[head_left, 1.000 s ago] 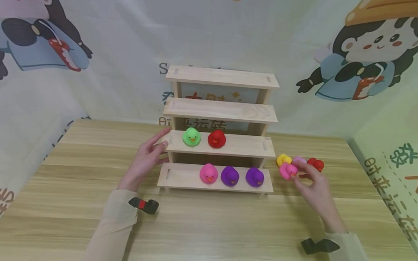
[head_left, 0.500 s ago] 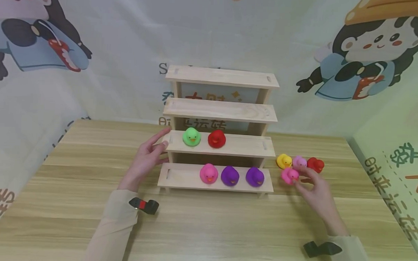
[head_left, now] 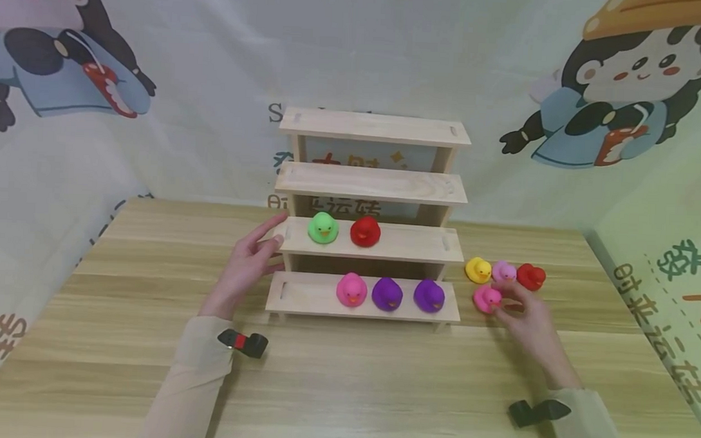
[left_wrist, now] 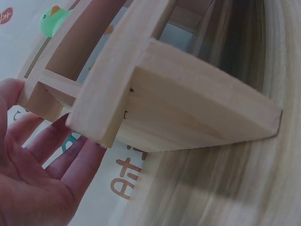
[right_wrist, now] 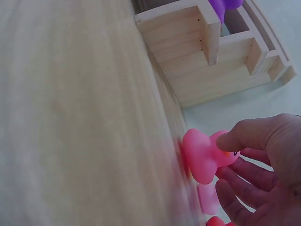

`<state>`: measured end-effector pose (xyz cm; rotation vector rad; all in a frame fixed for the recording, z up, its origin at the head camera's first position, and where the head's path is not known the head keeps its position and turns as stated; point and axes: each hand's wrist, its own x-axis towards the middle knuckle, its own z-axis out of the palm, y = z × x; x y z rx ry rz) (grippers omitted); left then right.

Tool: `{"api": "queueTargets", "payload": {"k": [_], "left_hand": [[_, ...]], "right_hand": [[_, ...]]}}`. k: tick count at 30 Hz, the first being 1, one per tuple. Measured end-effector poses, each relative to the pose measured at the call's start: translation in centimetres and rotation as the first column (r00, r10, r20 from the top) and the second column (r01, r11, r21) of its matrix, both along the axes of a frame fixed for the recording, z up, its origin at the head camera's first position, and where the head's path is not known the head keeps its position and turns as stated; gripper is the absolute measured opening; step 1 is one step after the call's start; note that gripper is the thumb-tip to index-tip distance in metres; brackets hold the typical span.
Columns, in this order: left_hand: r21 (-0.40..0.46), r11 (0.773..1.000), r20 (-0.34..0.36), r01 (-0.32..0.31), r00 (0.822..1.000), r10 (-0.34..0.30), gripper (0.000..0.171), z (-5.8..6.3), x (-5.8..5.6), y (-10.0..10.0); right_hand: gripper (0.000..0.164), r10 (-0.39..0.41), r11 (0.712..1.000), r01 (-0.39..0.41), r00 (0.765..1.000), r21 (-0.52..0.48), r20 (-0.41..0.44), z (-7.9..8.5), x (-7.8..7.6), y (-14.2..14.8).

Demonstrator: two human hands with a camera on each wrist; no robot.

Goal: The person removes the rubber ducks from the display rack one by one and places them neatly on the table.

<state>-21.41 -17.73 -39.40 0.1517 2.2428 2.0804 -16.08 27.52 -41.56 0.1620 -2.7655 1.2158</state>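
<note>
My right hand [head_left: 529, 322] pinches a pink rubber duck [right_wrist: 202, 155] by its head, thumb on one side and fingers on the other, low over the table right of the stepped wooden shelf [head_left: 371, 184]. Behind that duck sit a yellow duck [head_left: 478, 270], a light purple duck [head_left: 504, 271] and a red duck [head_left: 531, 277]. My left hand [head_left: 244, 267] touches the shelf's left end with fingers extended. A green duck [head_left: 323, 228] and another red duck [head_left: 365, 232] stand on the second step from below. The bottom step carries a pink duck [head_left: 351, 290] and two purple ducks [head_left: 387, 294].
The two upper steps [head_left: 372, 183] bear no ducks. A wood-grain table [head_left: 356, 387] lies under everything. Behind it hangs a pale cloth [head_left: 215, 111] with printed cartoon figures. Each wrist wears a black band [head_left: 247, 343].
My right hand has brought the pink duck slightly nearer the table's front, apart from the yellow duck. The light purple duck shows more fully. My left hand keeps its place at the shelf.
</note>
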Motion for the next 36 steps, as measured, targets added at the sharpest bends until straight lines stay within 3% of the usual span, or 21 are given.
{"api": "queueTargets", "payload": {"k": [27, 36], "left_hand": [[0.002, 1.0, 0.013, -0.003, 1.0, 0.003, 0.048, 0.1, -0.1, 0.0], [0.0, 1.0, 0.012, -0.004, 1.0, 0.004, 0.048, 0.0, -0.1, 0.0]], "right_hand": [[0.045, -0.011, 1.0, 0.013, 0.999, -0.026, 0.053, -0.1, -0.2, 0.3], [0.038, 0.035, 0.999, -0.04, 0.99, -0.036, -0.135, 1.5, -0.7, -0.6]]}}
